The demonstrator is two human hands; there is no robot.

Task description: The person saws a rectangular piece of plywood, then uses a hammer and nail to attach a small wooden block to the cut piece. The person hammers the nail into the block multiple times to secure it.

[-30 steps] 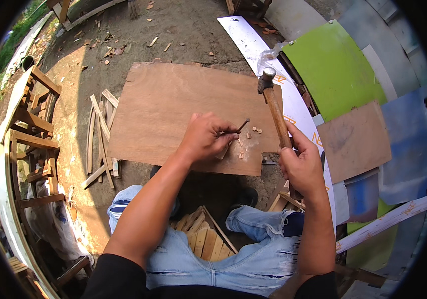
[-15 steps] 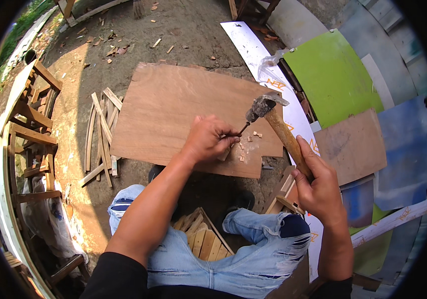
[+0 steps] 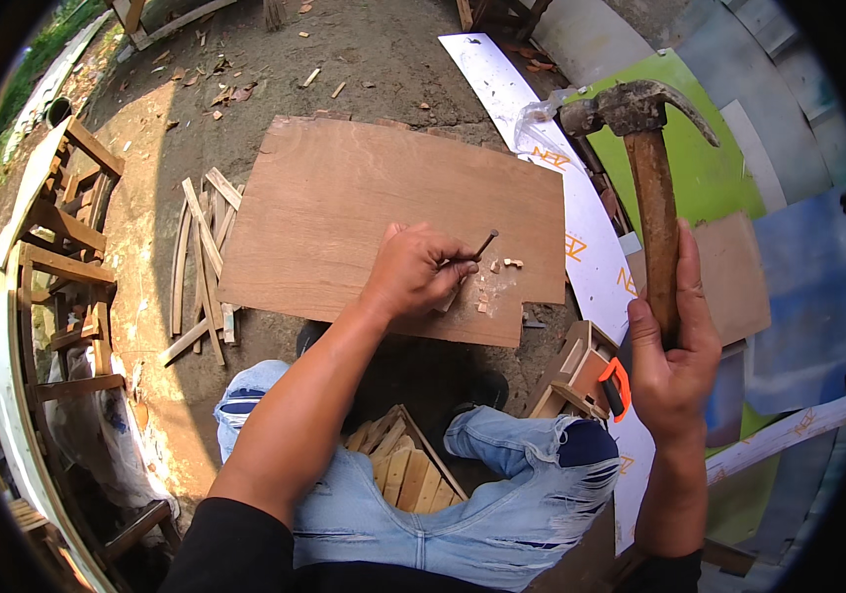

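Note:
My left hand (image 3: 418, 267) is closed around a thick dark nail (image 3: 485, 244), which slants up to the right with its head showing. Its lower end is hidden by my fingers, above a brown plywood board (image 3: 344, 198). Pale wood chips (image 3: 487, 292) lie on the board beside that hand, and the edge of a small wooden piece shows under it. In my right hand (image 3: 675, 356) a claw hammer (image 3: 652, 188) is gripped by its wooden handle, raised at the right. The hammer's head is up and apart from the nail.
Wood strips (image 3: 204, 267) lie left of the board. A wooden box (image 3: 581, 361) and an orange-handled tool (image 3: 617, 388) are beside my right knee. Slatted wood (image 3: 408, 474) sits between my legs. A white panel (image 3: 502, 89) and a green sheet (image 3: 660, 79) lie at right.
The hammer head was at the nail's top; my right hand has lifted it up and to the right. My left hand and the nail stay nearly in place. The orange-handled tool has come into view.

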